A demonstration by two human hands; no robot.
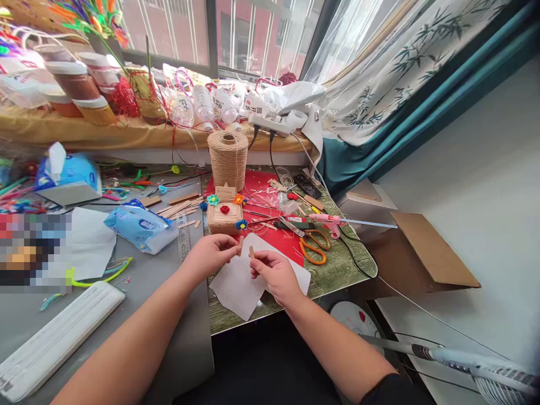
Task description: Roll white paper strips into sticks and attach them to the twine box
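Observation:
My left hand (215, 253) pinches a short piece of wooden craft stick (241, 245) between thumb and fingertips. A second short craft stick (251, 252) stands upright in the pinch of my right hand (274, 273). The two pieces are close together but apart, above a white sheet of paper (236, 292). Just beyond my left hand sits a small twine-wrapped box (217, 222) with felt-like flowers and a red rose (225, 210) on it. Behind the box stands a big spool of jute twine (228, 160).
Orange-handled scissors (314, 247) and a pink glue gun (329, 219) lie to the right, its cord hanging off the table edge. Tissue packs (143, 225), loose wooden sticks (181, 207) and a white paper trimmer (63, 337) are on the left. An open cardboard box (434, 247) stands beyond the right edge.

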